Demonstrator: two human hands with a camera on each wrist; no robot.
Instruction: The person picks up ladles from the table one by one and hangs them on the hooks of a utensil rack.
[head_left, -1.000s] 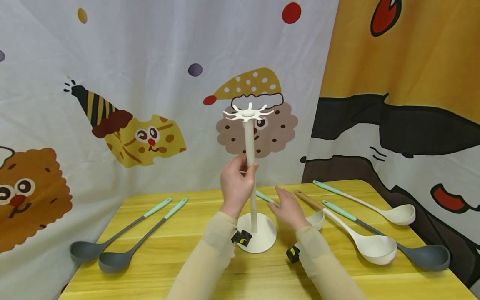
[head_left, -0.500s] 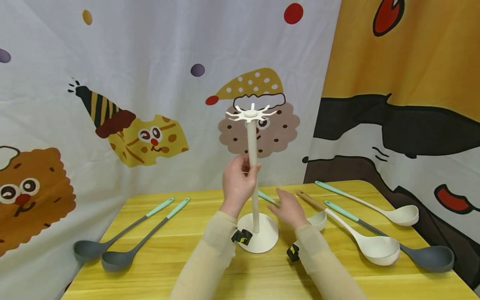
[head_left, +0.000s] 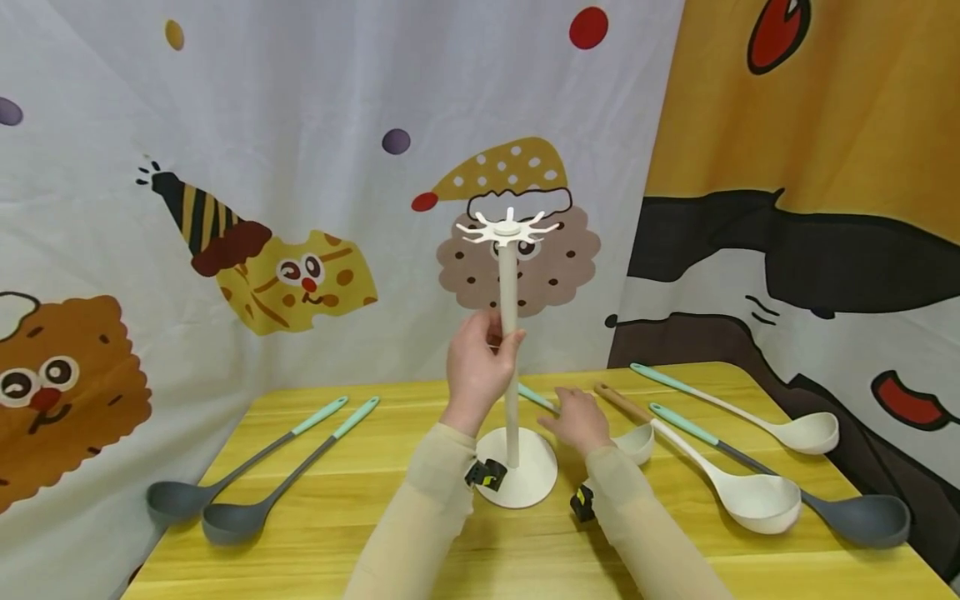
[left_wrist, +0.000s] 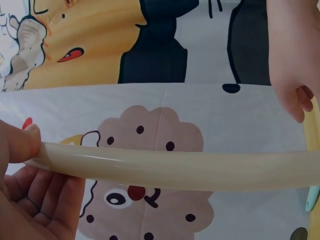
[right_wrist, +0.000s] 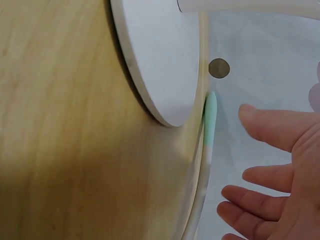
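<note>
My left hand (head_left: 480,371) grips the pole of a white stand (head_left: 508,287) about halfway up, the thumb on the near side. The stand is upright on a round base (head_left: 531,483), and thin hooks (head_left: 507,227) radiate from its top. In the left wrist view the thumb and fingers lie around the smooth pole (left_wrist: 200,171). To the right of the pole, my right hand (head_left: 581,421) hovers with spread fingers over a white ladle (head_left: 637,443) with a mint handle. The right wrist view shows that mint handle (right_wrist: 210,117) apart from the fingers, which hold nothing.
Two grey ladles with mint handles (head_left: 238,521) lie on the wooden table's left side. On the right lie a white ladle with a wooden handle (head_left: 757,500), a grey ladle (head_left: 862,518) and another white ladle (head_left: 810,432). A printed curtain (head_left: 315,108) hangs behind the table.
The right hand has lowered slightly toward the mint-handled white ladle. The stand's top has shifted a little to the right, with the left hand still gripping the pole.
</note>
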